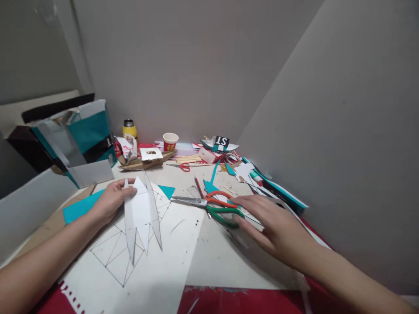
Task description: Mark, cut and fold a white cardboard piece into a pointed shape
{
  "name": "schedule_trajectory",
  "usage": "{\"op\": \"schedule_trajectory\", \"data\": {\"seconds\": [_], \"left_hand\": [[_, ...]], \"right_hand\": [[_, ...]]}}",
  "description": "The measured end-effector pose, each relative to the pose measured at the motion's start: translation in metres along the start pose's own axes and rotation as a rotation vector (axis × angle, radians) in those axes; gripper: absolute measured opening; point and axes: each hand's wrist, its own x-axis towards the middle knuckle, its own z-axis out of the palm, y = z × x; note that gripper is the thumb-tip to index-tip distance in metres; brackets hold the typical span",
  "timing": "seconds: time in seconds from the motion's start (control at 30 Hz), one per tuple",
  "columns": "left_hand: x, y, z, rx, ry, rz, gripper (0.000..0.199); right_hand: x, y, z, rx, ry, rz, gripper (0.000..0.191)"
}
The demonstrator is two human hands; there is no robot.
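Observation:
My left hand [114,198] is closed on a white card cutout [141,209], pinching its left edge near the top. The cutout has long pointed tips, its sides are folded along creases, and it is held over a drawing sheet [163,270] with pencilled lines and triangles. My right hand [271,222] has its fingers at the handles of a pair of scissors [209,204], one handle orange and the other green. Its fingertips grip the handle ends from both sides. The scissors' blades look closed and point left toward the cutout. A teal triangle [166,192] lies just behind the blade tips.
Behind stand a yellow bottle [130,129], a paper cup [170,142] and a cardboard boat shape [147,162]. Small red scissors [184,167] lie nearby. Card scraps [244,171] clutter the right. A teal box [88,131] stands at left, near a teal strip [81,207].

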Motion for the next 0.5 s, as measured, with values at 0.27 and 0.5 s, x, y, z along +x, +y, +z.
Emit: {"op": "schedule_trajectory", "data": {"seconds": [0.27,0.5], "left_hand": [[-0.004,0.004,0.000,0.015,-0.035,-0.014,0.042],[0.001,0.001,-0.003,0.010,-0.053,-0.079,0.048]], "right_hand": [[0.051,0.017,0.041,-0.015,-0.229,-0.112,0.038],[0.060,0.015,0.032,0.043,-0.273,-0.060,0.040]]}}
